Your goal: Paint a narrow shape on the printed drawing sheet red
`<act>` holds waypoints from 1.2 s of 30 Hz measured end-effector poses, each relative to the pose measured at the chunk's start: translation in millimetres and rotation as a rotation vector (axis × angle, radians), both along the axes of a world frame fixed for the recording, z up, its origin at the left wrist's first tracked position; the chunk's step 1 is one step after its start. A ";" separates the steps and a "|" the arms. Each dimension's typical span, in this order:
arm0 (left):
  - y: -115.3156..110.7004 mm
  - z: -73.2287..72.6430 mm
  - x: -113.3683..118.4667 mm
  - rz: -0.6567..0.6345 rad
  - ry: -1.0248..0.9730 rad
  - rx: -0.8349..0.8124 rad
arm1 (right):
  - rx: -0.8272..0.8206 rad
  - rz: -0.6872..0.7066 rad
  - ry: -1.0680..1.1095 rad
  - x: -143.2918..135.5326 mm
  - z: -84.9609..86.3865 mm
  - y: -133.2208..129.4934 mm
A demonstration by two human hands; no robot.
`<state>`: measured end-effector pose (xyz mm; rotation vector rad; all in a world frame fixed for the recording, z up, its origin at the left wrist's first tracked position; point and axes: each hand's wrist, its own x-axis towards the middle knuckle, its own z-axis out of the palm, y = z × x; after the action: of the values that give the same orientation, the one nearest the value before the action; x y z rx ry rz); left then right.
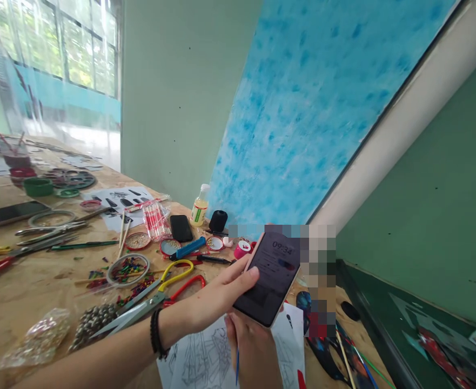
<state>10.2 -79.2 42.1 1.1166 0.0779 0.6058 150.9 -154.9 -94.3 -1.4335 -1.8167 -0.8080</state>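
Observation:
My left hand (215, 298), a black bead bracelet on its wrist, reaches in from the left and grips a smartphone (272, 275) by its left edge, thumb resting on the lit screen. The phone is tilted above the table's near right corner. My right hand (250, 346) sits just under the phone's lower end and pinches a thin blue stick (236, 368) that points down. Below both hands lies a sheet with line drawings (199, 356).
On the plywood table (27, 292) lie yellow-handled scissors (168, 276), red-handled scissors (189, 285), a ring of coloured beads (127, 268), a bag of metal beads (94, 321), a black phone (180, 228) and a small bottle (199, 205). A blue painted board (322, 97) leans behind.

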 end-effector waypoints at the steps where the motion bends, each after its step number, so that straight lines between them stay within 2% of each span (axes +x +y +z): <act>1: -0.7 1.1 -0.8 0.001 0.006 -0.009 | 0.012 0.001 -0.009 0.6 -3.2 -5.8; 7: -0.2 2.3 -0.3 -0.015 0.016 -0.020 | 0.056 0.014 -0.043 4.3 -25.3 -33.8; 13: -0.8 4.3 1.7 -0.010 0.030 0.003 | 0.073 -0.010 -0.004 -2.4 -38.7 -33.7; 20: -1.9 -1.2 4.5 -0.008 0.055 0.000 | 0.071 -0.075 0.114 -14.4 -58.8 -36.9; 29: -0.8 -3.9 5.0 -0.031 0.064 -0.073 | 0.058 -0.058 0.144 -13.2 -59.2 -35.0; 36: -3.2 -4.9 8.8 0.034 0.107 -0.054 | 0.026 -0.054 0.151 -12.4 -61.0 -38.4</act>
<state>19.0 -82.4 37.2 1.0970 0.2051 0.5706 138.6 -193.4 -155.3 -1.4912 -1.6554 -0.7271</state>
